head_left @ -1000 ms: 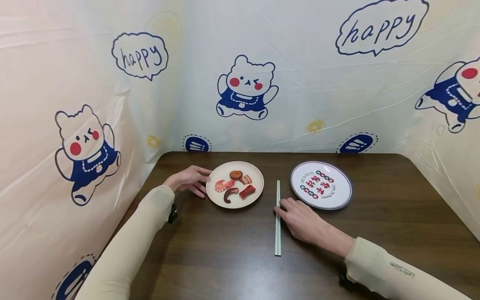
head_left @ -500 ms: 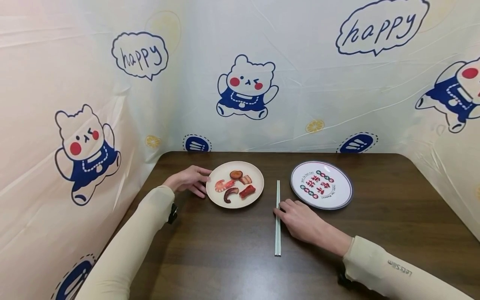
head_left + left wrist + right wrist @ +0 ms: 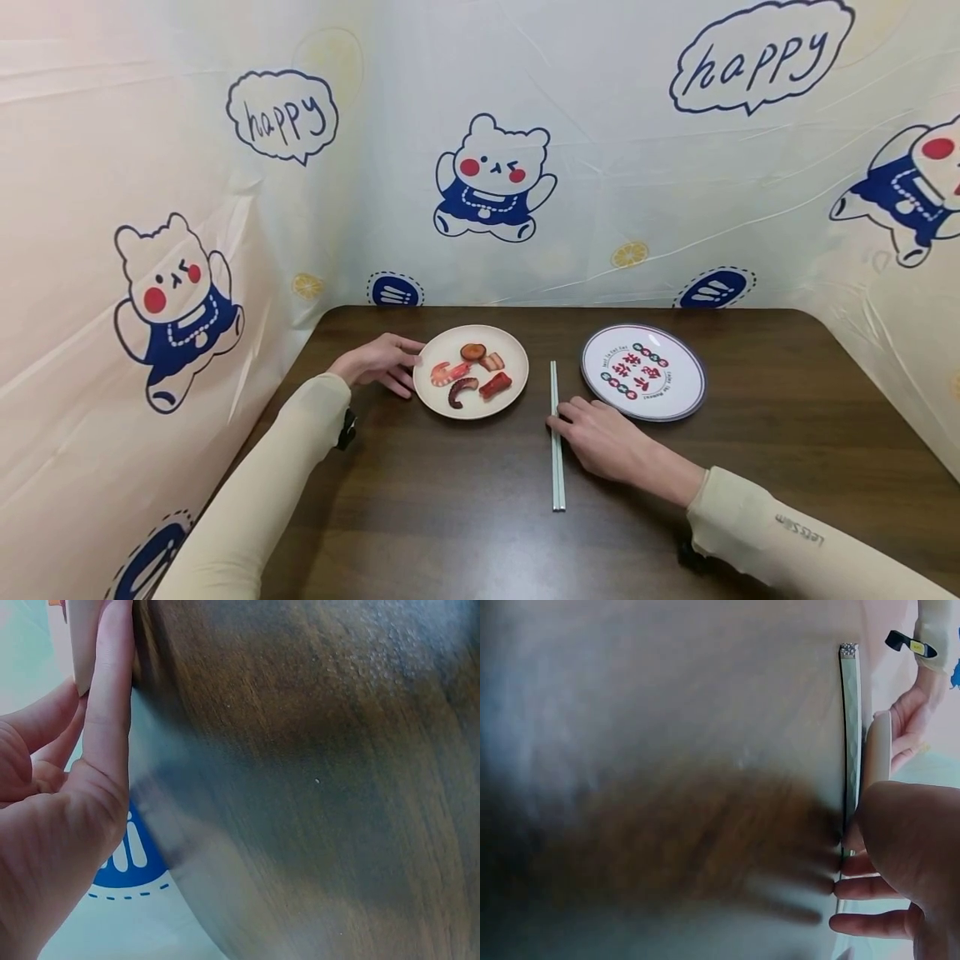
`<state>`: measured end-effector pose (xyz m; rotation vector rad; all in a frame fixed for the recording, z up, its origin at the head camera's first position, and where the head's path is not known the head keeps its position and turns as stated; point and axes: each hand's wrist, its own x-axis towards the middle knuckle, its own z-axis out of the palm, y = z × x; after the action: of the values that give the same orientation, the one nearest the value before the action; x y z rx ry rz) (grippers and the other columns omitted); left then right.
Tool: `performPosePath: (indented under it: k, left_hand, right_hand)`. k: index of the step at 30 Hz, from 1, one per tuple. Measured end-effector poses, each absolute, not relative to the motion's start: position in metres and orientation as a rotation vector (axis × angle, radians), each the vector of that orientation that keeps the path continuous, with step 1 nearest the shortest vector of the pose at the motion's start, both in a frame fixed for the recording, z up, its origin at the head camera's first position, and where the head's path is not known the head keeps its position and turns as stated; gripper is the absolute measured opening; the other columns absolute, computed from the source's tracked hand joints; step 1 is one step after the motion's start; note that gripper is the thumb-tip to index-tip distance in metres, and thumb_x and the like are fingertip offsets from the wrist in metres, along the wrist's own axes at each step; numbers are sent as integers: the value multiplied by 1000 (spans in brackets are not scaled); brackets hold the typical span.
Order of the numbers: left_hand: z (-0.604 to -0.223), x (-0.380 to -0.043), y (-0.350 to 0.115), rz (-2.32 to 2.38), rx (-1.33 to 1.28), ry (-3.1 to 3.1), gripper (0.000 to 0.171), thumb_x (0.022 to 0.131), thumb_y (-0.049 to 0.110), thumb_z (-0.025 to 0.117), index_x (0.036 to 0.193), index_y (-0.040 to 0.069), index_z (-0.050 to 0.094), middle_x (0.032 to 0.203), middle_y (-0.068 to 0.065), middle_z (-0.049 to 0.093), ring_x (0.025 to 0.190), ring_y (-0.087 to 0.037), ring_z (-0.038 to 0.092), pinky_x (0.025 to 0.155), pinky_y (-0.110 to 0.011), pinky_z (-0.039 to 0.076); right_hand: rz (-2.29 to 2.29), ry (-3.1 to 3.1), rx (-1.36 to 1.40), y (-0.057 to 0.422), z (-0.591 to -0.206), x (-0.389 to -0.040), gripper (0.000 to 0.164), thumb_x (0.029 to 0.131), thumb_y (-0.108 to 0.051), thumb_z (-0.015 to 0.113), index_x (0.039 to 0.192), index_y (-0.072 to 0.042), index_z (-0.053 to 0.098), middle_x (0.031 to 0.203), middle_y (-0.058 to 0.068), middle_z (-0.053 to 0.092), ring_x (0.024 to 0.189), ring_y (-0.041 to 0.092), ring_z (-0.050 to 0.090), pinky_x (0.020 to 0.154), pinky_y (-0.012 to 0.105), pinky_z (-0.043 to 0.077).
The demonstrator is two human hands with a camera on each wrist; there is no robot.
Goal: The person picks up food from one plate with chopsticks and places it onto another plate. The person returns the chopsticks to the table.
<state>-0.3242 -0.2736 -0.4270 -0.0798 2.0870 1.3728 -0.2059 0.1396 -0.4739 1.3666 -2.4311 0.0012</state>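
At the rim of a cream plate point(image 3: 435, 348), my left hand point(image 3: 379, 365) pinches the edge, thumb on one side and fingers on the other in the left wrist view. The plate carries a shrimp point(image 3: 448, 374), a curled octopus tentacle point(image 3: 460, 392), a round brown mushroom cap point(image 3: 473, 352), a striped pinkish slice point(image 3: 492, 362) and a red-brown chunk point(image 3: 495, 385). My right hand point(image 3: 600, 439) grips a pair of pale green chopsticks point(image 3: 557, 479) near their middle, thumb and fingertips at them. They lie lengthwise along the dark tabletop, silver ends toward me.
A white plate with a blue rim and red printed characters point(image 3: 690, 383) lies just beyond my right hand. The brown wooden table point(image 3: 450, 500) ends at a printed curtain point(image 3: 600, 150) behind and at both sides.
The chopsticks have turned slightly, far ends to the left and near ends to the right. Both hands keep nearly the same place, and the plates have stayed put.
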Motion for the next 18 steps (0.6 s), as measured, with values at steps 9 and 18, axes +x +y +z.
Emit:
performPosePath:
  k: [9,18]
  left_hand:
    - [-429,-325,-274,1375,-68,2082,55,111,9,53,163,1,36,115,-23,69,79,-26,75,77,-48,66]
    - [-428,-326,-276,1386,-56,2074,55,111,8,53,162,1,37,118,-24,68,80,-27,75,77,-49,66]
  right_hand:
    - [14,-2475,1376,139,-472,-211,31,91,-8,75,121,-7,75,106,8,67,94,25,64,70,38,59]
    - [-3,-2502,1326,136,-472,-205,32,92,-9,74,123,-4,74,109,12,68,96,27,64,70,40,60]
